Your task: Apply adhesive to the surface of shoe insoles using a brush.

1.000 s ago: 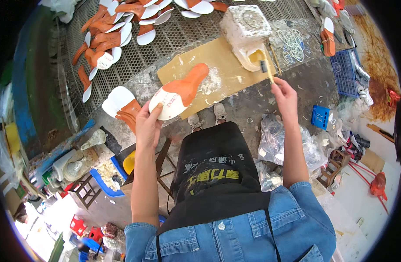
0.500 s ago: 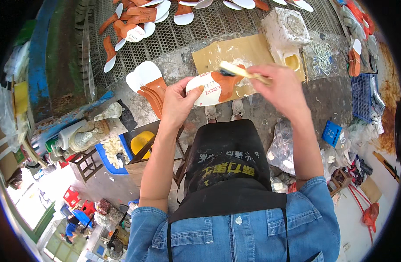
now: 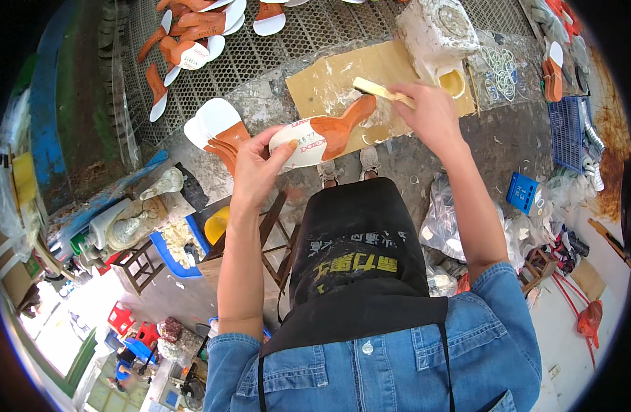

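Observation:
My left hand (image 3: 257, 165) pinches the white rounded end of a shoe insole (image 3: 336, 135), its thumb on top of the red and dark print. The insole's brown narrow part points to the right, over a sheet of cardboard (image 3: 315, 93) smeared with white. In my right hand (image 3: 429, 113) is a brush (image 3: 385, 93) with a pale handle and dark bristles. The bristle end sits just above the insole's narrow tip; whether it touches cannot be told. Beside my left hand lies a small stack of similar insoles (image 3: 216, 123).
Many insoles (image 3: 198, 31) lie on the metal mesh (image 3: 246, 75) at the far left. A crusted white block (image 3: 435, 31) with a yellow-lined cup (image 3: 453, 84) stands on the cardboard's right. Further right are loose string loops (image 3: 499, 74) and a blue crate (image 3: 568, 142).
The brush has come off the insole's middle toward its narrow tip. My left hand and the insole have shifted slightly left, along with the whole view.

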The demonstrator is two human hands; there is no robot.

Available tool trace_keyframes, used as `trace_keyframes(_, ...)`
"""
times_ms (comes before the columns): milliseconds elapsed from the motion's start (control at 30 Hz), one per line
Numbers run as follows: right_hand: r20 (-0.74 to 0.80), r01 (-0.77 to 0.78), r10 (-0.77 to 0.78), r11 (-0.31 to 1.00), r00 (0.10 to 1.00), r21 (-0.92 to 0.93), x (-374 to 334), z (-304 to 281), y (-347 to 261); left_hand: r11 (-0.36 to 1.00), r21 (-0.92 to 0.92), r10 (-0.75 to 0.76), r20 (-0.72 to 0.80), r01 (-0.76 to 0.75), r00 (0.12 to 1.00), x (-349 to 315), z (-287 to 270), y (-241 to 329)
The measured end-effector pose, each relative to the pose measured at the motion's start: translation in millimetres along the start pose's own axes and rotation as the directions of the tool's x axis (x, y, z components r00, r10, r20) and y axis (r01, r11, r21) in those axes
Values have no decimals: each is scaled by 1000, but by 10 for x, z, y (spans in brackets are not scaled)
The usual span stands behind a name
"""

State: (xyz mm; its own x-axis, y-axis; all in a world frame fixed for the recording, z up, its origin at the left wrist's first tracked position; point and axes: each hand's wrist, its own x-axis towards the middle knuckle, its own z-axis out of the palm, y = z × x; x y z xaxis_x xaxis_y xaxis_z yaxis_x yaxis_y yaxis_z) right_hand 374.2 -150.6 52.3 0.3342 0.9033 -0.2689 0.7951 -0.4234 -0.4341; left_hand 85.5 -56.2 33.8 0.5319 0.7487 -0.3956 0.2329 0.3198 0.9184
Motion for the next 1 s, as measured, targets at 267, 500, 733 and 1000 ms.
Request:
trace_keyframes(267, -173, 48, -26, 991, 985, 124, -73, 364, 414, 988, -100, -109, 61, 114, 992, 15, -76, -135)
trace_keyframes(500, -189, 116, -21, 855, 982, 506, -1019, 418, 25, 492, -841, -393, 15, 225, 919, -304, 305, -427)
trace_keyframes(733, -314, 36, 166, 834, 935, 550, -1004, 690, -9, 450, -861, -461, 4, 238, 888, -473, 384, -492)
trace_keyframes(1000, -271, -18, 215, 814, 938, 581, -856, 1052, 469, 365, -898, -498, 34, 245, 866, -510, 345, -733)
